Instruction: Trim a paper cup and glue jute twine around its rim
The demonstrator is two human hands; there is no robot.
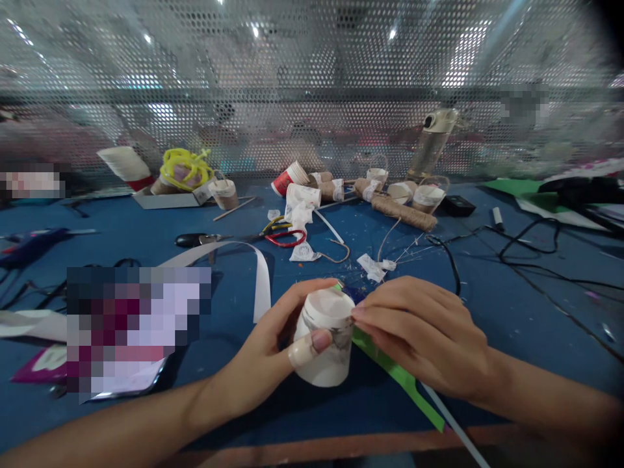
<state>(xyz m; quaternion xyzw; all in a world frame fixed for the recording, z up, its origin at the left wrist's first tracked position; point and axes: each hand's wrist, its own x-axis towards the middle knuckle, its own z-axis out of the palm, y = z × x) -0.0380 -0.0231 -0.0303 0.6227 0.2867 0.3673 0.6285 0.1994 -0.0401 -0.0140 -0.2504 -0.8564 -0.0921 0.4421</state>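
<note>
My left hand [283, 348] is wrapped round a white paper cup [324, 357] with grey marbled marks, its thumb across the front. A pale band, like a plaster, circles that thumb. The cup stands near the table's front edge, a pale recessed end facing up. At its upper right edge, my right hand [424, 338] has thumb and fingertips pinched together; whether they grip the edge or something small is hidden. Below the right hand runs a green strip [412, 383], beside a thin white stick [458, 426].
Scissors [285, 237], a twine roll [404, 213] and twine-wrapped cups [224, 194] lie farther back on the blue table [234, 292]. A phone [146, 383] and glue gun [34, 247] are at left. Black cables [536, 266] cross the right side. Behind stands a perforated metal panel [312, 78].
</note>
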